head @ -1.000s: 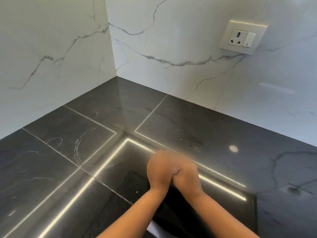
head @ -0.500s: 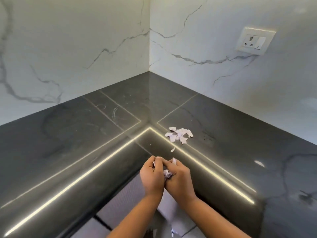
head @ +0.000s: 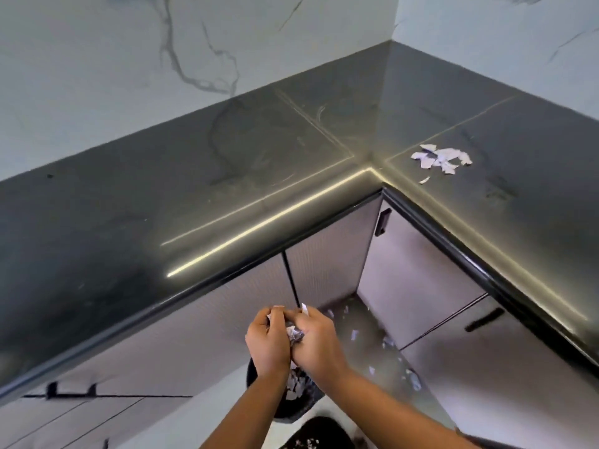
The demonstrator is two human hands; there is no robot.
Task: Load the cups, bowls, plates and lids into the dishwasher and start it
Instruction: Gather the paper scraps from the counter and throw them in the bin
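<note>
Both hands, on the head view, had dropped from over the countertop to below its edge, left hand and right hand pressed together, pinching torn paper above a bin. No dishes or dishwasher showed; loading, I judged, hadn't started.

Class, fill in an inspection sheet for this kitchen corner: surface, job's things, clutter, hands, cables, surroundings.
Surface: dark glossy countertop, L-shaped, streaked.
Job's things: nothing seen.
Clutter: paper scraps on the countertop right of the corner; floor scraps by the cabinets; black bin below the hands, holding scraps.
Hands: left hand and right hand together grip torn paper above the bin.
Cables: nothing seen.
Surroundings: marble walls; grey cabinet doors with dark handles.
</note>
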